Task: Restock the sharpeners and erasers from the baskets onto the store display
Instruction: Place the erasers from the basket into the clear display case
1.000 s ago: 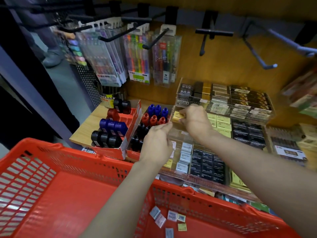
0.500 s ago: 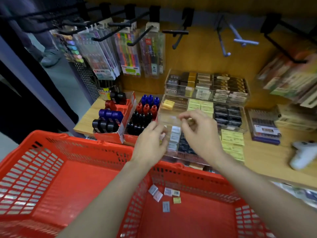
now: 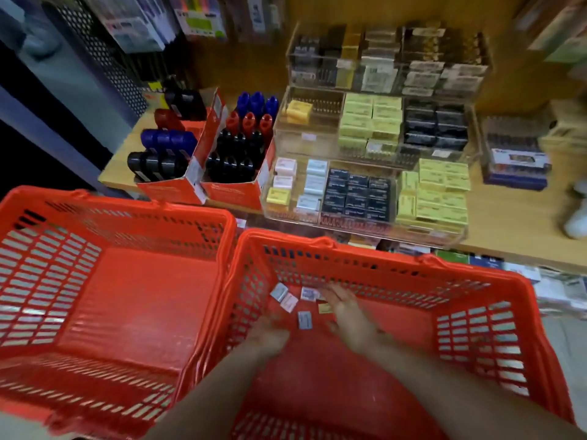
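Observation:
Both hands are down inside the right red basket (image 3: 482,293). My right hand (image 3: 347,315) lies with fingers spread over several small wrapped erasers (image 3: 305,319) on the basket floor, its fingertips touching one. My left hand (image 3: 270,335) hovers blurred just left of them; nothing shows in its grip. The left red basket (image 3: 120,217) holds nothing visible. On the wooden shelf, a tiered clear display (image 3: 365,192) holds rows of boxed erasers. Two red cartons (image 3: 235,192) beside it hold black, blue and red sharpeners (image 3: 241,147).
Pen packs (image 3: 203,23) hang on hooks above the shelf. A box of pens (image 3: 516,163) sits right of the display, with a white object (image 3: 576,220) at the far right edge. More stock shows on a lower shelf (image 3: 508,271) behind the right basket.
Both hands have left the eraser display and dropped into the right basket. The view has tilted down, and both baskets now fill the lower frame.

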